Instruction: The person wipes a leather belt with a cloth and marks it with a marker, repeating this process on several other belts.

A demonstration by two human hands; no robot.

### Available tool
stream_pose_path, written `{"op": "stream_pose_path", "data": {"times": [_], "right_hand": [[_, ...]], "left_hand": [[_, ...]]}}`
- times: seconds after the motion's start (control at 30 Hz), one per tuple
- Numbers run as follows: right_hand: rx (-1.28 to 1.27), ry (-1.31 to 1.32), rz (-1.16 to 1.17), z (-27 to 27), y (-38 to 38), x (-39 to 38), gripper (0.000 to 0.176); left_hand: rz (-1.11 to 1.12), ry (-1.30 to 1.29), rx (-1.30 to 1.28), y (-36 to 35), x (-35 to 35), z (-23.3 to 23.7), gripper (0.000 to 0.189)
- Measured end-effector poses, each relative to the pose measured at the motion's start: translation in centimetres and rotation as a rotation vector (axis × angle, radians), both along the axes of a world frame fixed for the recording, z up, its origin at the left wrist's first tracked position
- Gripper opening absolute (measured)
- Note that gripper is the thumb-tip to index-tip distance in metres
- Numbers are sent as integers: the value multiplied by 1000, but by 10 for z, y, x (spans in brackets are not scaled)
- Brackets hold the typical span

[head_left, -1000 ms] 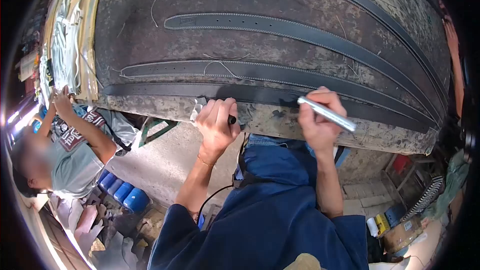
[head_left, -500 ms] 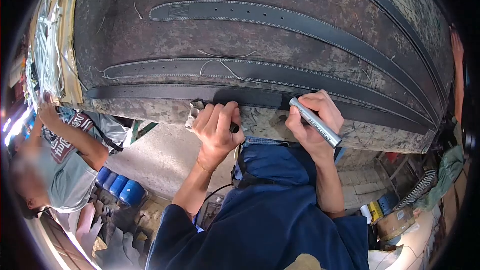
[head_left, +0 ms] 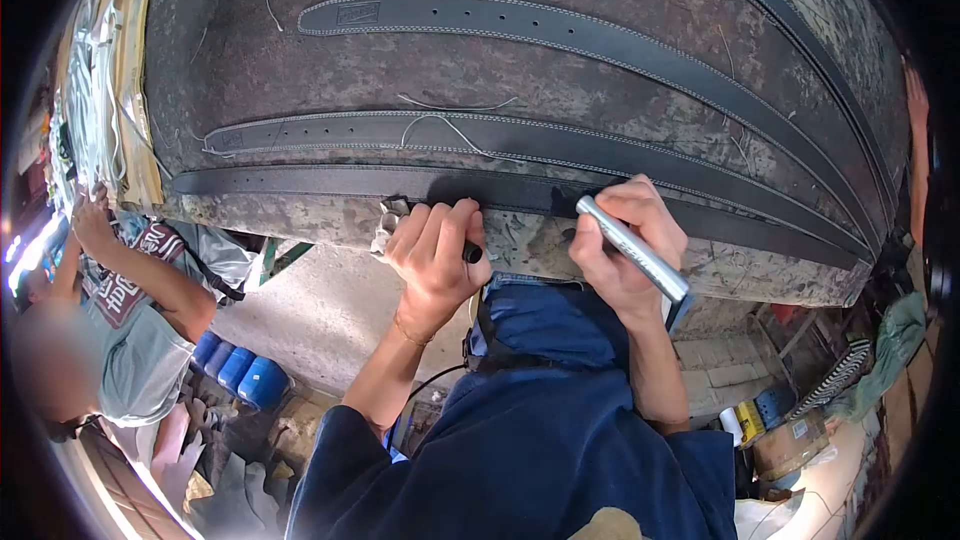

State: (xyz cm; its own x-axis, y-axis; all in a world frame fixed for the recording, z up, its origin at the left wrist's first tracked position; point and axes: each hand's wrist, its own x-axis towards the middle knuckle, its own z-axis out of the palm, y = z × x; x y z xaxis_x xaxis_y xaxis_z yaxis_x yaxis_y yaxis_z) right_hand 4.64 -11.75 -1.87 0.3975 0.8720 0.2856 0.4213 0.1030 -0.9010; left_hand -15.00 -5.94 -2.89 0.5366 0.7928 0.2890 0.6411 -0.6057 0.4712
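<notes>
My right hand (head_left: 632,245) is closed around a silver permanent marker (head_left: 640,252), held at a slant. Its upper-left end is at the black belt (head_left: 340,181) nearest the table edge; the fingers hide the tip's exact contact. My left hand (head_left: 436,248) rests at that belt's near edge, fingers curled around a small black cap (head_left: 471,253). A crumpled pale rag (head_left: 388,225) sticks out beside its fingers. Just beyond lies a second stitched belt (head_left: 380,132) with loose thread (head_left: 440,120) across it. Farther off is a stitched belt with punched holes (head_left: 450,12).
The belts lie on a worn, stained tabletop (head_left: 330,70). More belt strips (head_left: 790,25) curve along the right. At left, another person (head_left: 150,310) works by hanging pale cords (head_left: 92,110). Blue containers (head_left: 240,372) and leather scraps (head_left: 235,480) are on the floor.
My right hand has shifted very slightly, and the marker has turned a little in it. My left hand stays almost in place. The other person's hand at left has moved slightly.
</notes>
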Motion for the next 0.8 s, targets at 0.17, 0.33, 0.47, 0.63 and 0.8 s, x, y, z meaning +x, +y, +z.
{"op": "stream_pose_path", "data": {"times": [0.17,0.33,0.47,0.63,0.8], "right_hand": [[13,-66,65,-2,5,1,21],[-8,-129,69,-3,5,-1,22],[32,-17,49,2,0,3,20],[-14,14,-162,4,-36,35,18],[-15,-62,-86,4,-23,28,17]], "left_hand": [[3,-3,-5,1,1,0,22],[6,2,-6,1,2,0,22],[22,13,-69,0,3,6,15],[23,-14,-81,1,6,5,13],[24,-17,-85,0,6,4,11]]}}
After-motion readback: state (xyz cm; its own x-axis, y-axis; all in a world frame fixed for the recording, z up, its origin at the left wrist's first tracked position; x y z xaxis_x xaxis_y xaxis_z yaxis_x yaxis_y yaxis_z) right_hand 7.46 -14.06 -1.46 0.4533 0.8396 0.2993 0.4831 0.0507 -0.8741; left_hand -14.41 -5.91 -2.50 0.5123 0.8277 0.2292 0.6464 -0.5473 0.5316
